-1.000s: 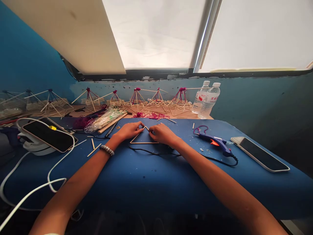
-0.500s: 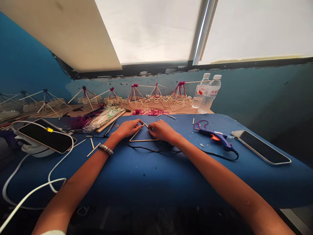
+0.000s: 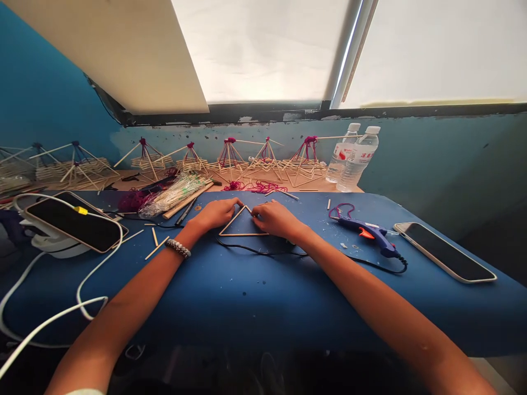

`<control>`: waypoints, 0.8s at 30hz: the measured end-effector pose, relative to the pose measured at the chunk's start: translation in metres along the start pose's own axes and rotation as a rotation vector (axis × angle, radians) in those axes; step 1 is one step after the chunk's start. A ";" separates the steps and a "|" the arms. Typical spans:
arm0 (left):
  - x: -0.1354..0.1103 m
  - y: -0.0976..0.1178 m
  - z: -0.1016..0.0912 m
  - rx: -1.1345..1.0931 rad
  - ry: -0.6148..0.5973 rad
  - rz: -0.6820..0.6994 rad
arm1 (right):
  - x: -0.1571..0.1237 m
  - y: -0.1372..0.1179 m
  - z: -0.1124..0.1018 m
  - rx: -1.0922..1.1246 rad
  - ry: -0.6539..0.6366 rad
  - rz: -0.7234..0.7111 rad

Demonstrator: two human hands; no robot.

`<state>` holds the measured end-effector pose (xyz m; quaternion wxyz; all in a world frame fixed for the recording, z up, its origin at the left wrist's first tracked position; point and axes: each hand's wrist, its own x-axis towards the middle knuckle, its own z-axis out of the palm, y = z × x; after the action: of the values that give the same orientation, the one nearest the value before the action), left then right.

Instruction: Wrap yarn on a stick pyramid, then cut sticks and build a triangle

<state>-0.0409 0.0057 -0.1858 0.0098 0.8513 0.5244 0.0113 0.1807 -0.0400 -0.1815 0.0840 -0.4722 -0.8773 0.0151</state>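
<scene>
LEFT GRIP: The left hand is clenched, and its fingers close on the top corner of a stick triangle.

RIGHT GRIP: The right hand is clenched too, its fingertips pressing the triangle's right side just below that corner.

TRIANGLE: It lies flat on the blue worktop, right between the hands! The long base runs crosswise, and the point faces away from the person. Both base corners are free.

HIDDEN: The fingers cover the top corner and upper right side, so any join there can't be made out.

AROUND: A black cord curves just below the base. A glue gun sits off to the right, and a bag of sticks to the left.
</scene>
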 end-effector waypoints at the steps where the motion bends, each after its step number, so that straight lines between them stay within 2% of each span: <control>1: 0.000 0.000 0.000 0.004 0.000 -0.001 | 0.000 0.000 0.000 -0.003 -0.002 -0.001; 24: 0.001 -0.002 0.004 -0.044 0.016 0.032 | -0.001 0.001 -0.001 -0.040 -0.019 -0.035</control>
<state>-0.0421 0.0071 -0.1897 0.0241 0.8590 0.5105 0.0298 0.1828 -0.0402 -0.1803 0.0662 -0.4583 -0.8863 0.0005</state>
